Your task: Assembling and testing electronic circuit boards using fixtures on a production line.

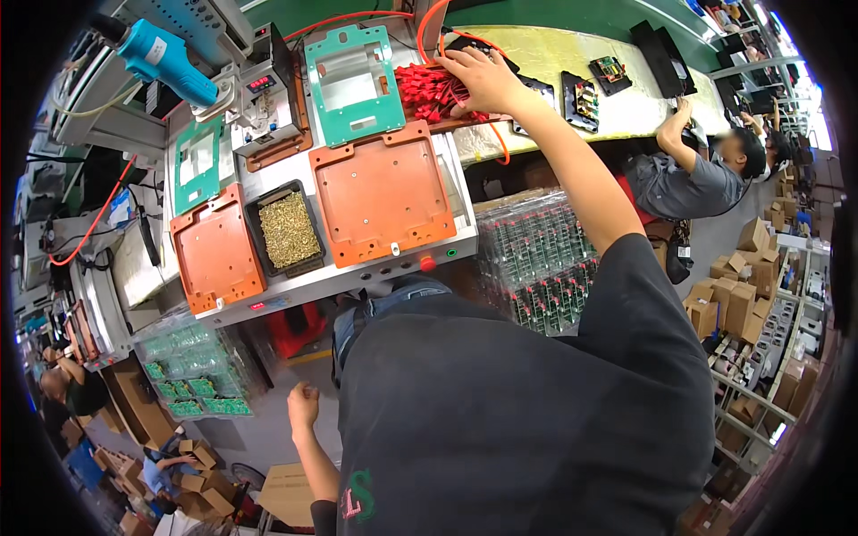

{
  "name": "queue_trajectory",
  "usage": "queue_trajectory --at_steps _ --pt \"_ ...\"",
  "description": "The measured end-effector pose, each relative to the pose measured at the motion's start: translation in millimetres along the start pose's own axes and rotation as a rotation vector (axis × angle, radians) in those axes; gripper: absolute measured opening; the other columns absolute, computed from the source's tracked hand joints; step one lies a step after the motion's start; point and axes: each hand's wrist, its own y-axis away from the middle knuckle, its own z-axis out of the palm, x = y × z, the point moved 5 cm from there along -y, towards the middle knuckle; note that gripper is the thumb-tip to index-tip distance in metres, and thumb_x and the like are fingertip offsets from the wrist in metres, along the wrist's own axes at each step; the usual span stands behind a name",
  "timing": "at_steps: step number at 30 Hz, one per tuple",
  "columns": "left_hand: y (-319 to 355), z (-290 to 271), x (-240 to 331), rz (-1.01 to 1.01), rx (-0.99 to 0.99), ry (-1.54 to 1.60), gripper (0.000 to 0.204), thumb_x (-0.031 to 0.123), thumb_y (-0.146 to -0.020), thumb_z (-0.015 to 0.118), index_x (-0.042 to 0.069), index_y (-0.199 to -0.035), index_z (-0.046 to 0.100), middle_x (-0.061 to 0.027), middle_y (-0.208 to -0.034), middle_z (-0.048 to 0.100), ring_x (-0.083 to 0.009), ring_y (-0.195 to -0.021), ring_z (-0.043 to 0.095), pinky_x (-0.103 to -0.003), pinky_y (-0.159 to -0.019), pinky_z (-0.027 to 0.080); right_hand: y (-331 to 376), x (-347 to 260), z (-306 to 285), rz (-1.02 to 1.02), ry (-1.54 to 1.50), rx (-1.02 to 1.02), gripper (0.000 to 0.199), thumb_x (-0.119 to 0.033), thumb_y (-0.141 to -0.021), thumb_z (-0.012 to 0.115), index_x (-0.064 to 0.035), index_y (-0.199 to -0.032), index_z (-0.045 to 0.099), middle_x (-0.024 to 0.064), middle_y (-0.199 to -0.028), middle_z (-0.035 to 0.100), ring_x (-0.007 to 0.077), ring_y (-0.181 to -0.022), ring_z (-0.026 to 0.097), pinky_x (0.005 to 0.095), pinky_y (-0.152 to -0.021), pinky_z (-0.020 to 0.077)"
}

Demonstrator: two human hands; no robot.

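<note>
My right hand [487,82] reaches forward over a bundle of red wires [427,91] with red ends at the far side of the bench. Its fingers are spread across the right part of the bundle, and nothing shows gripped in them. Down beside my body, away from the bench, hangs my left hand [304,406], its fingers loosely curled with nothing visible in them. Nearer than the wires lies a large orange fixture plate [382,192], bare on top, with a green frame plate [356,80] behind it. A black tray [288,228] of small brass-coloured screws sits to the left.
A second orange plate [217,250] lies left of the tray. Above the bench's left side hangs a blue electric screwdriver [165,62]. Circuit boards lie on the yellow-topped table [545,52] to the right, where a co-worker [693,183] sits. Stacked trays [536,255] stand below.
</note>
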Motion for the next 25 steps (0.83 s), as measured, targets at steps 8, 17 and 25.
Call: queue_trajectory --at_steps 8,17,25 --pt "-3.8 65.3 -72.0 -0.097 -0.067 0.225 0.029 0.007 -0.080 0.068 -0.003 -0.107 0.073 -0.0188 -0.075 0.071 -0.0251 -0.071 0.072 -0.036 -0.069 0.056 18.2 4.2 -20.3 -0.046 -0.234 0.053 0.081 -0.032 -0.076 0.084 -0.0195 -0.148 0.049 0.0088 -0.156 0.043 0.0305 -0.144 0.038 0.0517 -0.120 0.0290" --pt "-6.4 51.7 -62.3 -0.155 -0.077 0.137 0.022 0.012 -0.084 0.064 -0.002 -0.097 0.075 -0.0169 -0.075 0.072 -0.0233 -0.069 0.071 -0.035 -0.068 0.055 2.3 53.1 -33.7 0.166 -0.440 0.332 0.034 -0.023 -0.090 0.069 -0.0093 -0.121 0.069 0.0148 -0.119 0.070 0.0343 -0.115 0.063 0.0446 -0.100 0.0491" --pt "36.4 91.9 -155.3 -0.265 -0.173 -0.123 0.036 0.033 -0.086 0.065 0.000 -0.097 0.075 -0.0264 -0.100 0.072 -0.0449 -0.097 0.069 -0.050 -0.086 0.055 -41.6 -20.6 15.9 0.122 -0.381 0.080 0.032 -0.039 -0.090 0.071 -0.0105 -0.104 0.077 0.0177 -0.113 0.071 0.0376 -0.111 0.065 0.0460 -0.097 0.0505"
